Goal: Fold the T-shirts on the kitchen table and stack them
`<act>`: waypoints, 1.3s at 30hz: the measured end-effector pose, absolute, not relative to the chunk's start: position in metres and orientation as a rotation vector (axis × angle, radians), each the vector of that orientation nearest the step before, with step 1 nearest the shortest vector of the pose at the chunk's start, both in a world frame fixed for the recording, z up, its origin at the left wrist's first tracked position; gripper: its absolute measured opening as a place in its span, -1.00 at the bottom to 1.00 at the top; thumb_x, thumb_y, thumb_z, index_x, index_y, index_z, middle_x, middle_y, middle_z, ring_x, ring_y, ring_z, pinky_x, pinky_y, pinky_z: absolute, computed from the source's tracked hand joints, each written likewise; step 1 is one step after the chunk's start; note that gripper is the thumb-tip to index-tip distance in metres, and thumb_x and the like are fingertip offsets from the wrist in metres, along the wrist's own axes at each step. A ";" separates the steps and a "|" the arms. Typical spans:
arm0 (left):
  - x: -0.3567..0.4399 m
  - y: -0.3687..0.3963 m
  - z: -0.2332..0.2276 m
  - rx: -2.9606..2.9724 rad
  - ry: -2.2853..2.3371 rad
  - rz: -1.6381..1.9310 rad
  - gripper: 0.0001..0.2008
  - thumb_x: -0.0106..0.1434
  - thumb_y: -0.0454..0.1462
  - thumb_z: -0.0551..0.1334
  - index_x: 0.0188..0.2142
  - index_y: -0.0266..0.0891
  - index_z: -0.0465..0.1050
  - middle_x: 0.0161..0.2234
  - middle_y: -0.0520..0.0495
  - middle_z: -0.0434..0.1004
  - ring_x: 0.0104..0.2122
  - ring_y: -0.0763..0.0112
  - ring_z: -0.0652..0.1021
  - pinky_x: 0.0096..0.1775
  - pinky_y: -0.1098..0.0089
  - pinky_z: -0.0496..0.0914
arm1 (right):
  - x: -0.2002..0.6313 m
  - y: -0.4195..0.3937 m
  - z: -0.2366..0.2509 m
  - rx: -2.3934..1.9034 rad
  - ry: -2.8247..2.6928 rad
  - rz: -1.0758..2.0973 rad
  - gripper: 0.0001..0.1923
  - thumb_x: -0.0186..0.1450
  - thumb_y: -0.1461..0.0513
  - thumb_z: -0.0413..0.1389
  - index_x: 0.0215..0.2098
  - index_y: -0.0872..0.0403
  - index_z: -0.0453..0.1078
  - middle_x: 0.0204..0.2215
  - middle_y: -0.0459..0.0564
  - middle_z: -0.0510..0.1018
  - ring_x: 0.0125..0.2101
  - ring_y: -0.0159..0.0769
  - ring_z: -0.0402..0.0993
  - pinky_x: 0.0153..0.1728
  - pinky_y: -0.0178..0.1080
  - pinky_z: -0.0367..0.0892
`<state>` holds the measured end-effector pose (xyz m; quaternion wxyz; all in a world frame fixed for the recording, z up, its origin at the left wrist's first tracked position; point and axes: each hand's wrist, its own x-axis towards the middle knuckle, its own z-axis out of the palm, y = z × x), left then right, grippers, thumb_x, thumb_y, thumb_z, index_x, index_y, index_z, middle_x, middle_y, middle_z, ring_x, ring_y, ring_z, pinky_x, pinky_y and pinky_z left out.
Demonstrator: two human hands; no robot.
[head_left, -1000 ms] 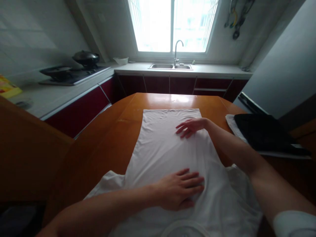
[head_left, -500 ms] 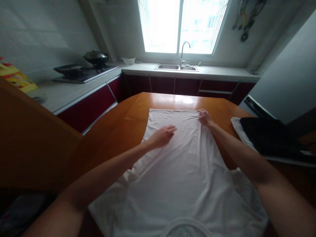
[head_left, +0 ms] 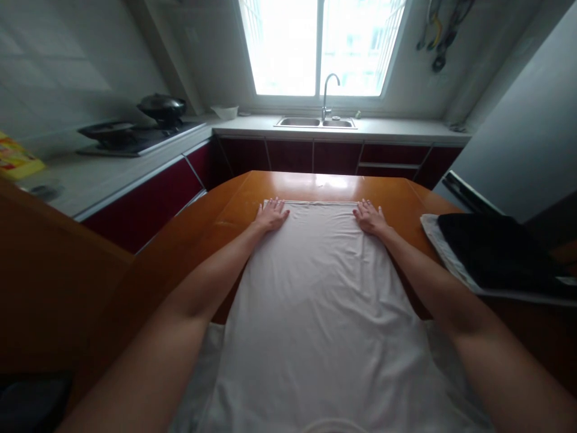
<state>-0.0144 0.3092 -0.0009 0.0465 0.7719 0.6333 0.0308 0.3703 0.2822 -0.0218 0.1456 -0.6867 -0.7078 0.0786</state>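
White cotton-like cloth of a shirt (head_left: 315, 288) is spread over the wooden table (head_left: 193, 234), its straight hem (head_left: 321, 203) laid toward the far edge and its collar (head_left: 336, 423) cut off by the bottom of the view. At the hem's left corner the left hand (head_left: 271, 215) is laid palm down, and the right corner is covered likewise by the right hand (head_left: 369, 218), the fingers of both slightly spread. Farther right, black cloth (head_left: 491, 249) is stacked on white cloth (head_left: 439, 237).
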 end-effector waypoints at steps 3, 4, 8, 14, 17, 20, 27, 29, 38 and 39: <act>-0.017 0.322 -0.001 2.359 1.906 0.087 -0.32 0.46 0.07 -0.19 0.44 -0.19 -0.04 0.47 -0.18 -0.19 0.43 0.00 -0.07 0.32 -0.20 -0.16 | 0.377 0.288 -0.021 -1.930 -2.004 0.366 -0.40 0.51 0.03 -0.12 0.39 0.19 0.10 0.44 0.25 -0.02 0.43 -0.04 -0.23 0.33 0.25 -0.49; -0.018 0.325 0.002 2.361 1.896 0.082 -0.32 0.47 0.07 -0.19 0.44 -0.19 -0.04 0.47 -0.18 -0.18 0.43 -0.01 -0.07 0.32 -0.22 -0.16 | 0.378 0.289 -0.018 -1.918 -1.989 0.388 -0.40 0.51 0.03 -0.10 0.38 0.21 0.11 0.43 0.28 -0.01 0.43 -0.04 -0.23 0.32 0.27 -0.51; -0.008 0.314 0.018 2.382 1.908 0.156 -0.35 0.50 0.00 -0.21 0.44 -0.26 -0.05 0.46 -0.24 -0.16 0.43 0.00 -0.06 0.32 -0.20 -0.14 | 0.370 0.276 0.001 -1.892 -1.926 0.334 -0.40 0.51 0.04 -0.13 0.38 0.22 0.08 0.42 0.31 0.00 0.44 -0.07 -0.27 0.33 0.25 -0.50; 0.024 0.197 0.016 2.669 1.574 0.231 -0.34 0.49 0.05 -0.17 0.44 -0.21 -0.04 0.47 -0.20 -0.16 0.44 0.02 -0.11 0.34 -0.10 -0.09 | 0.333 0.160 0.004 -1.700 -2.123 0.228 -0.36 0.49 0.00 -0.23 0.43 0.12 0.04 0.46 0.16 -0.07 0.45 -0.06 -0.27 0.37 0.20 -0.40; 0.023 0.141 0.003 2.653 1.471 0.151 -0.31 0.47 0.10 -0.18 0.45 -0.16 -0.06 0.46 -0.18 -0.15 0.43 0.01 -0.08 0.33 -0.12 -0.06 | 0.331 0.101 -0.007 -1.735 -2.290 0.237 -0.32 0.48 -0.05 -0.25 0.45 0.11 0.00 0.45 0.15 -0.06 0.44 -0.03 -0.22 0.36 0.23 -0.26; 0.018 0.115 0.002 2.622 1.488 0.116 -0.33 0.48 0.08 -0.17 0.44 -0.20 -0.01 0.46 -0.23 -0.16 0.43 0.01 -0.07 0.33 -0.12 -0.06 | 0.339 0.073 -0.009 -1.801 -2.290 0.166 -0.33 0.49 -0.02 -0.25 0.43 0.16 0.04 0.44 0.19 -0.01 0.43 -0.03 -0.16 0.36 0.22 -0.20; 0.015 0.064 0.015 2.714 1.512 0.259 -0.36 0.49 0.05 -0.15 0.42 -0.19 0.06 0.45 -0.21 -0.08 0.43 0.00 -0.05 0.32 -0.14 -0.01 | 0.353 0.020 -0.003 -1.793 -2.161 0.041 -0.38 0.50 0.04 -0.26 0.42 0.11 0.06 0.43 0.15 0.04 0.42 -0.07 -0.10 0.35 0.20 -0.13; 0.013 0.045 0.011 2.700 1.511 0.183 -0.37 0.49 0.05 -0.13 0.42 -0.17 0.07 0.44 -0.22 -0.06 0.42 -0.01 -0.03 0.32 -0.16 0.00 | 0.358 0.002 -0.008 -1.812 -2.187 0.068 -0.38 0.49 0.04 -0.24 0.41 0.14 0.09 0.41 0.19 0.09 0.41 -0.04 -0.06 0.34 0.23 -0.11; 0.026 -0.025 0.020 2.792 1.307 0.241 -0.41 0.49 -0.02 -0.04 0.43 -0.10 0.00 0.46 -0.14 -0.10 0.44 0.10 -0.07 0.34 -0.08 -0.03 | 0.349 -0.059 0.008 -1.662 -2.156 -0.083 -0.42 0.49 0.10 -0.22 0.41 0.12 0.10 0.43 0.13 0.02 0.44 -0.12 -0.17 0.37 0.12 -0.18; 0.027 -0.037 0.019 2.807 1.230 0.219 -0.41 0.49 -0.01 -0.03 0.43 -0.05 -0.01 0.46 -0.12 -0.10 0.44 0.11 -0.07 0.34 -0.09 -0.04 | 0.344 -0.071 0.006 -1.631 -2.220 -0.051 -0.41 0.49 0.09 -0.20 0.41 0.13 0.10 0.44 0.14 0.01 0.44 -0.12 -0.17 0.37 0.12 -0.17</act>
